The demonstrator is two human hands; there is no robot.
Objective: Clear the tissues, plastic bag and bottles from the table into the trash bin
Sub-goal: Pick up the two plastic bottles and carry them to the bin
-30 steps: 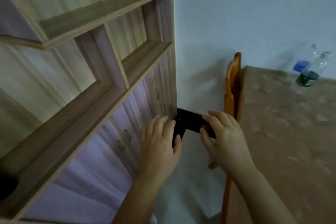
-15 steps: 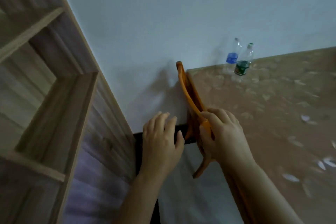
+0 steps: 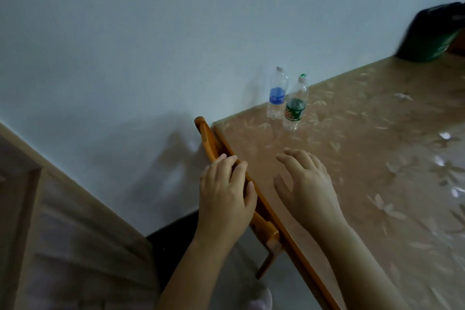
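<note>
Pale wall backs the counter (image 3: 377, 158), where two bottles (image 3: 286, 100) stand upright near the wall. Both grips hang empty and spread short of them, left hand (image 3: 224, 199) and right hand (image 3: 307, 184), seemingly ready to reach.

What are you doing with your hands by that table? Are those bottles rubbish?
A person is standing at the corner of a table, both hands empty. The left hand is over the back of an orange chair at the table's edge, and the right hand hovers open above the tabletop. Two clear plastic bottles, a blue-label bottle and a green-label bottle, stand upright near the wall, not yet picked up. No trash bin is clearly in view.
</note>
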